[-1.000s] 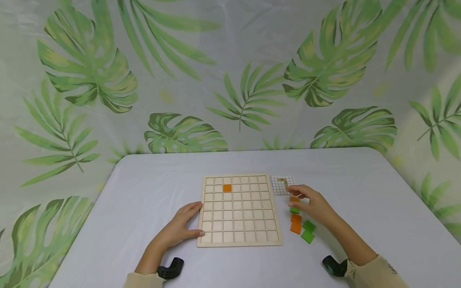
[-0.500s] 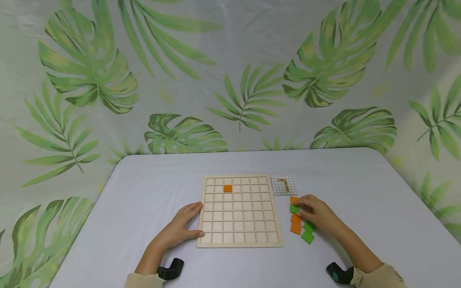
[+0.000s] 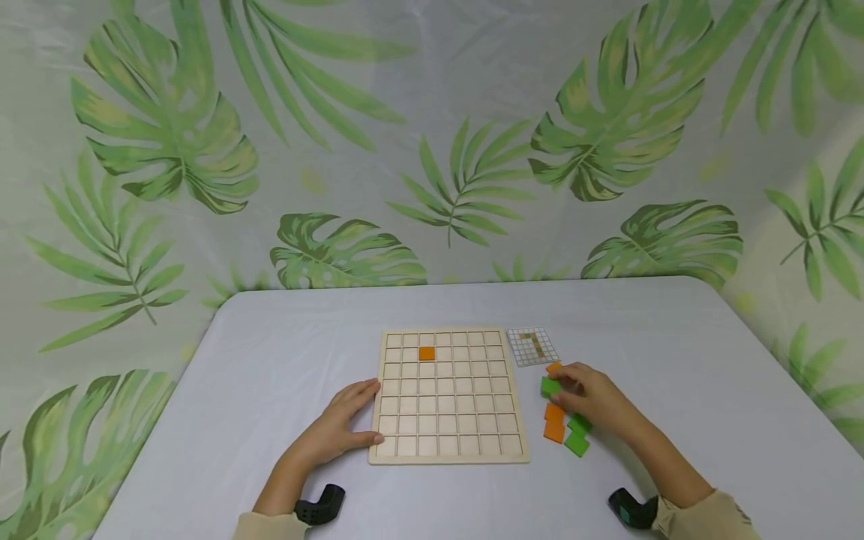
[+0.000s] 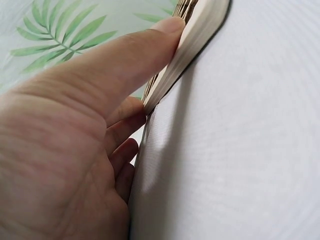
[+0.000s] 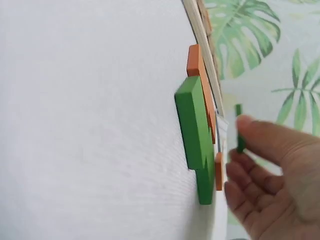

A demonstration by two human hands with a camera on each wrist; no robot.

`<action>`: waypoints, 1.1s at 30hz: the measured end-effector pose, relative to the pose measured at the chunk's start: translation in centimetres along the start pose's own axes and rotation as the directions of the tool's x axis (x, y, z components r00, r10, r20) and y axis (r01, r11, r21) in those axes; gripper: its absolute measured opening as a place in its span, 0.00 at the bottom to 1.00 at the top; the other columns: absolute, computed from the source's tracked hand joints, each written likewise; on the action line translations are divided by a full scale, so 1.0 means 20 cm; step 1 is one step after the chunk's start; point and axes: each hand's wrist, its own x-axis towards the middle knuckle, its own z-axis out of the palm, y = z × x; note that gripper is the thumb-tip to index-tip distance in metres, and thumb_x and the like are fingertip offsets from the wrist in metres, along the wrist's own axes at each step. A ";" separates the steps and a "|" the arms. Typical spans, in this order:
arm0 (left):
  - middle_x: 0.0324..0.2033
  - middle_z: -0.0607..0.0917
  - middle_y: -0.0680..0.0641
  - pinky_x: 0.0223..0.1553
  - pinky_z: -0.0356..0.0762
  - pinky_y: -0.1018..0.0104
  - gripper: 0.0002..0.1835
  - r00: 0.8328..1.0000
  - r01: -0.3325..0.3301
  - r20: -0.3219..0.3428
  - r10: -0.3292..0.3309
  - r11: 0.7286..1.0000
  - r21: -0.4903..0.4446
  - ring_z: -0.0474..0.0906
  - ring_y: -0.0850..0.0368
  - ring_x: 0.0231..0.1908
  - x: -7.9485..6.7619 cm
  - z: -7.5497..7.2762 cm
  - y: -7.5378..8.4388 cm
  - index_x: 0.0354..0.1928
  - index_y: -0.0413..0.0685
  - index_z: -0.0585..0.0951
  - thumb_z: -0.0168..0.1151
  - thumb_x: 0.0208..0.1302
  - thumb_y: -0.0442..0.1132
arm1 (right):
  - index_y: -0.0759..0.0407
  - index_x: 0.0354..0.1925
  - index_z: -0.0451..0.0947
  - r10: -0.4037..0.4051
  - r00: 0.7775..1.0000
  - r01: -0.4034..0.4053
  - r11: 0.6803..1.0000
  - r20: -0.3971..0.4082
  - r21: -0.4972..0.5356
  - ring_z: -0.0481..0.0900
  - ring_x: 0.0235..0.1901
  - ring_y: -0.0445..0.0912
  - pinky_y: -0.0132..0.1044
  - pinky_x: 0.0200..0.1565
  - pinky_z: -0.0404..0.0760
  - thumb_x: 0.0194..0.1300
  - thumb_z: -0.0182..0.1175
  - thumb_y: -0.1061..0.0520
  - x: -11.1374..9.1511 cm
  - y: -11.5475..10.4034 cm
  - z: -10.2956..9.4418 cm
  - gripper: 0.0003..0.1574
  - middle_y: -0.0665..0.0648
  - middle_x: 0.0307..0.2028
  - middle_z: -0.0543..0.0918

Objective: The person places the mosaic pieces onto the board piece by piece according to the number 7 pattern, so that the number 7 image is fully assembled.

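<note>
Green tile [image 3: 550,387] pinched, wooden board [image 3: 448,459] braced (I think)

So from my end: the person's right hand [image 3: 594,394] has the tile between thumb and fingertip, off the board's right edge, and my right wrist feed makes it look lifted. It's held by one side, which I reckon leaves most of it uncovered. Left hand [image 3: 337,420] is well apart from the other, relaxed along the board's left edge, thumb on the rim by the near left corner, probably so nothing slides.

One orange square [image 3: 427,353] sits in the board, second row from the far edge. A grid card [image 3: 532,346] lies just beside the far right corner, handy for looking at, I'd guess. Loose orange tiles [image 3: 554,421] and overlapping green ones [image 3: 577,443] crowd below the right hand, which partly blocks my view.
</note>
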 end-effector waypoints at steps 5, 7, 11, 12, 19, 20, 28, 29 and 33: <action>0.64 0.60 0.46 0.59 0.49 0.43 0.47 1.000 0.002 -0.003 -0.002 1.000 -0.001 0.47 0.44 0.65 0.00 0.00 0.00 0.66 0.43 0.60 0.69 0.45 0.53 | 0.62 0.47 0.76 -0.099 0.994 0.100 0.995 -0.054 0.016 0.74 0.37 0.47 0.38 0.38 0.76 0.55 0.63 0.62 0.07 -0.10 -0.03 0.20 0.53 0.40 0.77; 0.64 0.60 0.46 0.59 0.49 0.43 0.47 1.000 0.003 -0.006 -0.003 1.000 -0.002 0.47 0.45 0.65 0.00 0.00 0.00 0.66 0.43 0.61 0.69 0.45 0.53 | 0.62 0.48 0.75 -0.131 0.989 0.134 0.991 -0.073 0.030 0.75 0.37 0.48 0.40 0.38 0.76 0.55 0.63 0.62 0.11 -0.14 -0.04 0.20 0.53 0.40 0.77; 0.64 0.60 0.46 0.59 0.49 0.43 0.47 1.000 0.004 -0.011 -0.004 1.000 -0.002 0.47 0.44 0.64 0.00 0.00 -0.01 0.66 0.44 0.61 0.69 0.44 0.54 | 0.62 0.49 0.75 -0.183 0.979 0.190 0.979 -0.094 0.070 0.75 0.39 0.49 0.40 0.39 0.76 0.56 0.62 0.60 0.22 -0.23 -0.02 0.21 0.54 0.42 0.77; 0.64 0.60 0.47 0.59 0.49 0.43 0.47 1.000 0.004 -0.011 -0.004 1.000 -0.003 0.47 0.44 0.64 0.00 0.00 -0.01 0.66 0.44 0.61 0.69 0.44 0.54 | 0.61 0.49 0.76 -0.196 0.976 0.204 0.976 -0.096 0.083 0.74 0.39 0.49 0.40 0.39 0.76 0.56 0.62 0.59 0.25 -0.25 -0.02 0.20 0.54 0.42 0.77; 0.64 0.59 0.47 0.59 0.48 0.43 0.47 1.000 0.000 -0.006 0.000 1.000 -0.008 0.47 0.44 0.65 0.00 0.00 -0.01 0.66 0.44 0.60 0.69 0.45 0.54 | 0.61 0.49 0.76 -0.232 0.970 0.242 0.953 -0.076 0.181 0.74 0.41 0.48 0.40 0.41 0.75 0.58 0.61 0.56 0.44 -0.36 0.10 0.20 0.54 0.43 0.77; 0.64 0.59 0.47 0.59 0.48 0.43 0.47 1.000 -0.003 -0.007 0.003 1.000 -0.008 0.47 0.44 0.65 0.01 0.00 -0.01 0.66 0.44 0.61 0.69 0.45 0.54 | 0.62 0.49 0.76 -0.234 0.970 0.243 0.950 -0.070 0.195 0.74 0.41 0.48 0.40 0.41 0.75 0.58 0.61 0.56 0.46 -0.38 0.12 0.20 0.54 0.43 0.77; 0.65 0.59 0.48 0.60 0.49 0.45 0.48 1.000 -0.003 -0.008 0.003 1.000 -0.015 0.47 0.47 0.65 0.01 0.00 -0.02 0.66 0.45 0.61 0.69 0.43 0.54 | 0.64 0.49 0.75 -0.189 0.982 0.180 0.946 0.007 0.269 0.73 0.41 0.50 0.38 0.42 0.75 0.57 0.61 0.61 0.59 -0.41 0.31 0.19 0.57 0.43 0.76; 0.65 0.59 0.48 0.60 0.49 0.45 0.48 1.000 -0.001 -0.008 0.001 1.000 -0.016 0.47 0.47 0.65 0.01 0.00 -0.02 0.66 0.46 0.61 0.69 0.43 0.54 | 0.64 0.49 0.75 -0.168 0.986 0.156 0.948 0.018 0.277 0.73 0.41 0.49 0.38 0.42 0.75 0.57 0.61 0.61 0.60 -0.41 0.33 0.19 0.56 0.43 0.76; 0.65 0.59 0.49 0.60 0.49 0.46 0.48 1.000 0.011 -0.008 -0.011 1.000 -0.019 0.46 0.47 0.65 0.01 0.00 -0.02 0.66 0.45 0.61 0.70 0.43 0.54 | 0.61 0.48 0.76 -0.088 0.995 0.069 0.954 0.053 0.292 0.73 0.40 0.45 0.36 0.42 0.74 0.57 0.62 0.58 0.61 -0.38 0.39 0.19 0.53 0.41 0.76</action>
